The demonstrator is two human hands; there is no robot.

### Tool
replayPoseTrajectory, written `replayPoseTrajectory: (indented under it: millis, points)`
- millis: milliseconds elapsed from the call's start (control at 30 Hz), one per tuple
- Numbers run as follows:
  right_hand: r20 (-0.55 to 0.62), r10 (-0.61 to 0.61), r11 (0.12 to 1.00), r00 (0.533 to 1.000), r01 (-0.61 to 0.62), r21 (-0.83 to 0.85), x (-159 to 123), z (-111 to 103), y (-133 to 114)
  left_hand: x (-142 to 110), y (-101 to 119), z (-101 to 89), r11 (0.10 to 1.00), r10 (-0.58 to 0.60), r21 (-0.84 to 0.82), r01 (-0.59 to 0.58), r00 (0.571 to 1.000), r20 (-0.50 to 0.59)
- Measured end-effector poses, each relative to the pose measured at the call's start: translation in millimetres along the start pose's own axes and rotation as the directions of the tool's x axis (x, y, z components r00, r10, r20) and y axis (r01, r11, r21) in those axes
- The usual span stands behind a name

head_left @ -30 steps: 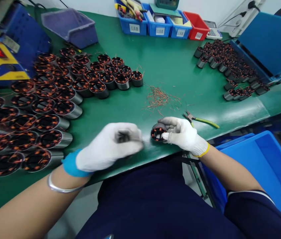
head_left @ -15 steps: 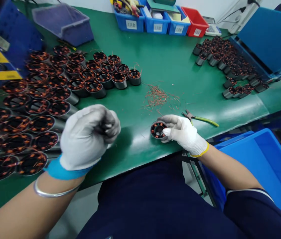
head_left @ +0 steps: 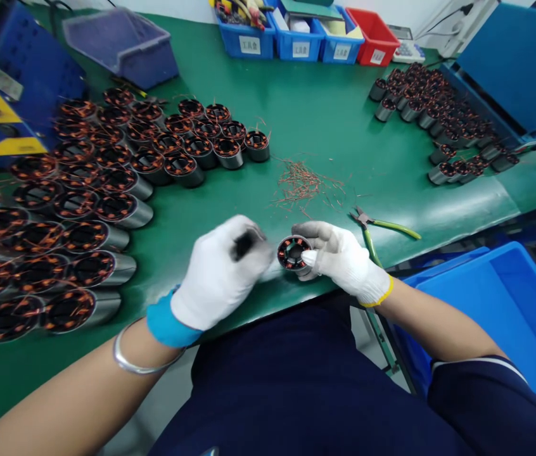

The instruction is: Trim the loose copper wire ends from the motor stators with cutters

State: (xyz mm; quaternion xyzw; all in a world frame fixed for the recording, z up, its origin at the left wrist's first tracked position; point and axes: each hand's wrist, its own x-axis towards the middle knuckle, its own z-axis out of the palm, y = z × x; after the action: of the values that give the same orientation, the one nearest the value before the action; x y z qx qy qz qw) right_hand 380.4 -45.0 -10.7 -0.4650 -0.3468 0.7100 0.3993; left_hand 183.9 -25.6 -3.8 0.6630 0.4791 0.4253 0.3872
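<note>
A small motor stator [head_left: 287, 262], a metal ring with copper windings inside, is held in my right hand [head_left: 339, 256], the thumb lying over its rim and the fingers curled behind. My left hand [head_left: 224, 269], in a white glove with a blue cuff, is just left of the stator. Its fingers are curled together and smeared by motion, so anything in them is hidden. Green-handled cutting pliers [head_left: 394, 228] lie on the bench by my right hand. Beyond both hands is a loose heap of copper wire clippings [head_left: 299, 182].
Many wound stators [head_left: 125, 210] crowd the left of the green bench [head_left: 296, 114]; smaller ones [head_left: 432, 104] stand at the far right. A purple bin [head_left: 149, 60], blue tool boxes [head_left: 251, 45] and a red box [head_left: 376, 38] line the back. Lower right is a blue crate [head_left: 496, 310].
My left hand has swung right, away from the left-hand stators and up close to the held stator. My right hand and its stator have shifted slightly left.
</note>
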Motion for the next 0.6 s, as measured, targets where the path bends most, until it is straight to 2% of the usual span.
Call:
replayPoseTrajectory:
  millis: [33,67,133,167,200,233,267,300,333,400,433,467,500,567,600]
  points:
    - [0.009,0.003,1.0,1.0,-0.003,-0.001,0.0,1.1,0.7,-1.3,1.1,2.0,0.998,-0.037,0.053,0.035,0.999,0.039]
    - [0.015,0.002,1.0,1.0,-0.002,0.001,0.2,1.5,1.6,-2.2,2.8,3.3,0.995,-0.088,0.052,0.086,0.996,0.024]
    - [0.011,-0.023,0.999,1.0,0.023,0.025,1.5,0.2,3.5,-2.1,5.4,2.8,0.981,-0.163,-0.127,0.146,0.977,-0.137]
    - [0.0,-0.041,0.998,0.999,0.041,0.041,2.5,-1.3,4.4,-0.9,5.4,1.1,0.96,-0.198,-0.243,0.141,0.953,-0.228]
    - [-0.015,-0.062,0.996,0.998,0.063,0.06,3.5,-3.0,5.1,0.7,4.3,-1.1,0.931,-0.236,-0.341,0.132,0.929,-0.285]
    - [-0.031,-0.081,0.993,0.996,0.083,0.08,4.4,-4.4,5.7,2.5,2.3,-3.0,0.901,-0.269,-0.41,0.14,0.923,-0.277]
    - [-0.041,-0.096,0.99,0.994,0.1,0.098,4.9,-5.3,6.0,3.9,0.1,-4.1,0.88,-0.289,-0.442,0.177,0.936,-0.201]
    - [-0.046,-0.107,0.987,0.993,0.111,0.112,5.2,-5.4,6.1,4.7,-1.9,-4.0,0.871,-0.297,-0.427,0.243,0.953,-0.064]
    - [-0.045,-0.114,0.986,0.992,0.119,0.12,5.0,-4.6,6.0,4.8,-3.0,-2.6,0.875,-0.302,-0.367,0.316,0.948,0.098]
    - [-0.038,-0.121,0.985,0.992,0.125,0.117,4.1,-1.7,5.5,3.0,-1.0,2.6,0.888,-0.308,-0.221,0.404,0.877,0.368]
    - [-0.042,-0.119,0.987,0.992,0.123,0.104,3.7,-0.2,5.4,1.8,1.8,4.9,0.891,-0.314,-0.176,0.418,0.848,0.426]
    - [-0.052,-0.113,0.989,0.992,0.117,0.09,3.5,0.8,5.4,1.0,5.4,6.2,0.889,-0.325,-0.155,0.431,0.833,0.448]
    - [-0.067,-0.105,0.991,0.992,0.11,0.079,3.7,1.2,5.7,1.0,9.0,5.7,0.879,-0.336,-0.178,0.443,0.839,0.429]
    - [-0.097,-0.091,0.993,0.991,0.097,0.069,4.6,0.1,6.7,3.8,13.9,-0.7,0.846,-0.339,-0.318,0.427,0.893,0.298]
    - [-0.105,-0.088,0.993,0.991,0.095,0.069,5.3,-1.0,7.3,6.5,14.3,-5.9,0.829,-0.328,-0.418,0.373,0.928,0.178]
